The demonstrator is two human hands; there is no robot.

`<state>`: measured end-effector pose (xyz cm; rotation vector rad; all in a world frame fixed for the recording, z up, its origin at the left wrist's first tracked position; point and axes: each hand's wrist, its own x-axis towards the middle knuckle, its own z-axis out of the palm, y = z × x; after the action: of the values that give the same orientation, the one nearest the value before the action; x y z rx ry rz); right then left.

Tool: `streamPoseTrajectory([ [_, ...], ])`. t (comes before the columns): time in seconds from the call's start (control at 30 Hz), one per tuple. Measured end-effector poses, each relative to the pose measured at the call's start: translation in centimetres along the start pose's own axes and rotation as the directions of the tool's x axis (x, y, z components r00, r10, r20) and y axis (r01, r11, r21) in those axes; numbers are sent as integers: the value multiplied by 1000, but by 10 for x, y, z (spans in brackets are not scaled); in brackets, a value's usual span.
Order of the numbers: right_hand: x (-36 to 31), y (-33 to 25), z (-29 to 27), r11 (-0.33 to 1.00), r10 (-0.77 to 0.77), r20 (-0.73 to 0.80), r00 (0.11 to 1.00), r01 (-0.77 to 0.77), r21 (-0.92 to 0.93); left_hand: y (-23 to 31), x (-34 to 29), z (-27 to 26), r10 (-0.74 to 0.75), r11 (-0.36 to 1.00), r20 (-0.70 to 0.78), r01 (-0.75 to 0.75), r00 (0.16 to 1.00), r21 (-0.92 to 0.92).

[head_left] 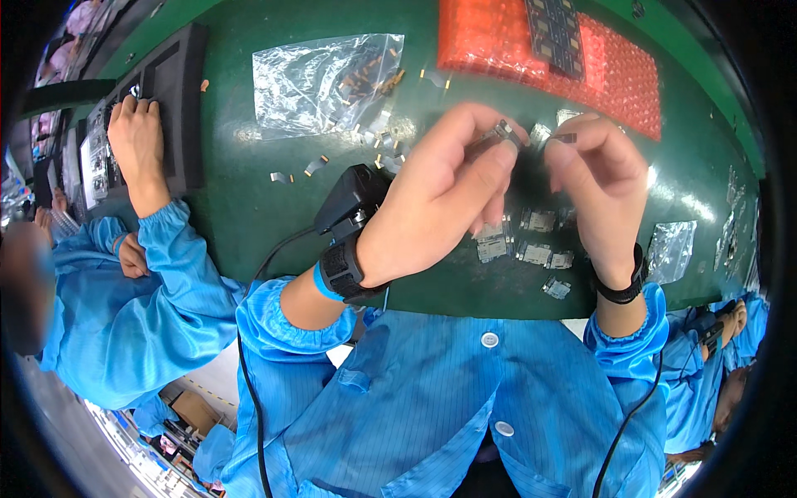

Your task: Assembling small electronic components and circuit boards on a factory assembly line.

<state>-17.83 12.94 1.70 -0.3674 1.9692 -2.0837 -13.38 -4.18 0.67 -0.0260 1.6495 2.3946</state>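
Observation:
Both my hands are raised close together over the green table. My left hand pinches a small silvery metal part between thumb and fingers. Just to its right, my right hand grips a small flat dark piece between thumb and forefinger; its exact kind is too small to make out. The two pieces are apart. Below and between my hands lie several small silvery metal parts. More silvery pieces lie on the table beyond my fingertips.
A clear plastic bag with small flex cables inside lies far left, loose flex cables near it. Red bubble wrap carries a dark circuit board. A black device adjoins my left wrist. A co-worker's hand touches a black foam tray.

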Motion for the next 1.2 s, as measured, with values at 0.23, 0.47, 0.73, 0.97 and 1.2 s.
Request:
streamPoseTrajectory([
  [0.23, -2, -2, 1, 995, -39, 26, 999, 41, -92, 3, -2, 3, -32, 996, -18, 34, 999, 85],
  [0.47, -2, 2, 0, 991, -83, 42, 996, 87, -105, -1, -1, 3, 23, 986, -9, -21, 1000, 167],
  [0.73, -2, 4, 1, 988, -72, 20, 997, 74, -138, -5, -3, 4, 7, 986, -44, 0, 999, 165],
  [0.97, -2, 5, 4, 985, -45, -16, 999, 42, -168, -9, -4, 5, 50, 983, -23, -45, 998, 179],
  [1.2, 0, 6, 2, 945, -87, 18, 996, 88, -314, -12, -4, 2, 51, 957, -28, -41, 998, 286],
])
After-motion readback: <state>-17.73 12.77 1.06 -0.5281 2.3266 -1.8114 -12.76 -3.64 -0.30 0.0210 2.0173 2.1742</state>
